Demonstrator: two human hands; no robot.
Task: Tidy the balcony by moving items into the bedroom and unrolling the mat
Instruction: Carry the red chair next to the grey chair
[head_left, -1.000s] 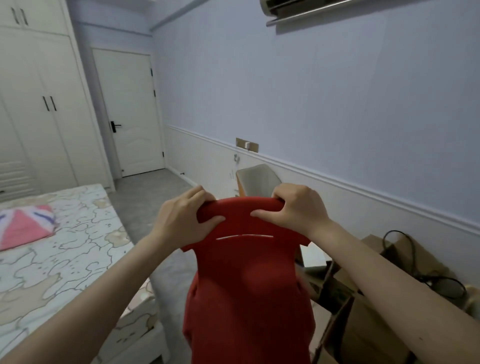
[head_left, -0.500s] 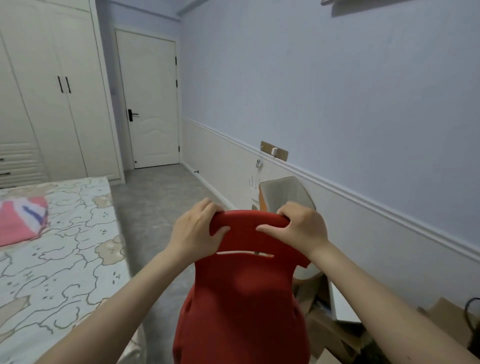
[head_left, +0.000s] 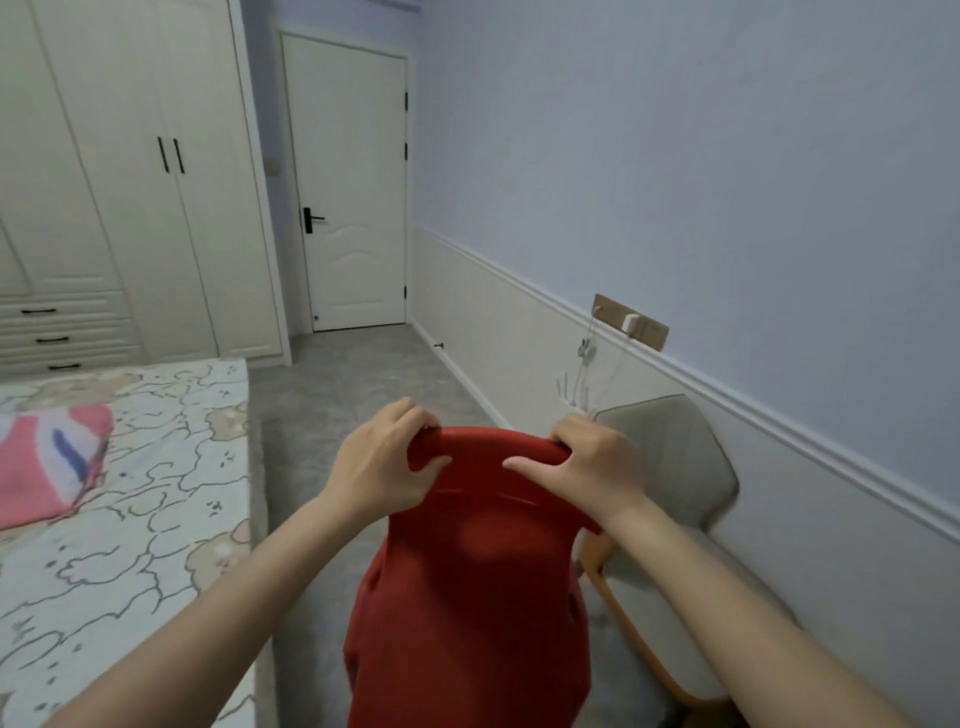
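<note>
Chair in transit — red chair (head_left: 470, 582) carried into the bedroom.
Head view: left hand (head_left: 382, 467) and right hand (head_left: 587, 467) both curl round its top rail, holding it between bed (head_left: 156, 467) and a grey chair (head_left: 670, 467) by the wall. Since a second ago the cardboard boxes have slid out of frame and the door (head_left: 350, 182) looms closer — likely a set-down spot is near. Its legs are cut off below.

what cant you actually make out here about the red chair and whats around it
- Red chair legs and seat: head view, hidden behind its own back and cut by the bottom edge.
- Grey chair base: covered by the right hand and forearm.
- Left hand fingertips: curled over the chair's top rim.
</note>
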